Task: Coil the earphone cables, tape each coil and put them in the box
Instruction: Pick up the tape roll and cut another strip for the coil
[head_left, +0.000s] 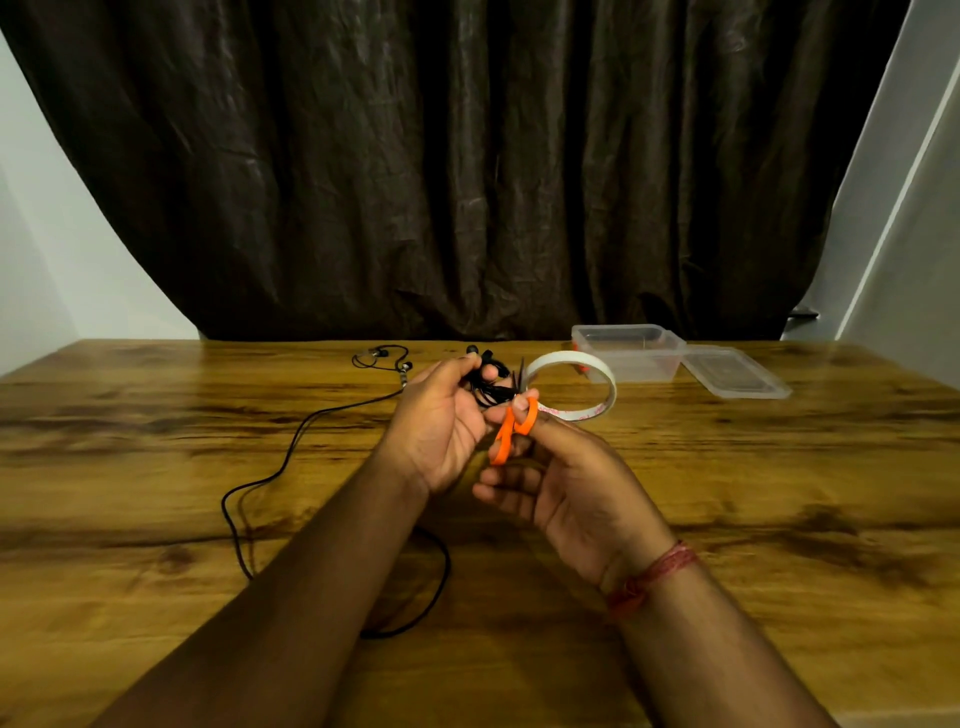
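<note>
Head: two earphones (488, 382), one box (626, 351).

A wooden table (779, 493) with a warm brown, strongly marked grain is seen across the lower half of the view, from 3 o'clock through 6 to 9 o'clock. Behind it, at 12 o'clock, a dark brown curtain (467, 156) with many creases is hung down to the table's far edge. Pale walls (52, 234) are seen at 10 o'clock and 2 o'clock, and the light is dim and warm.
</note>
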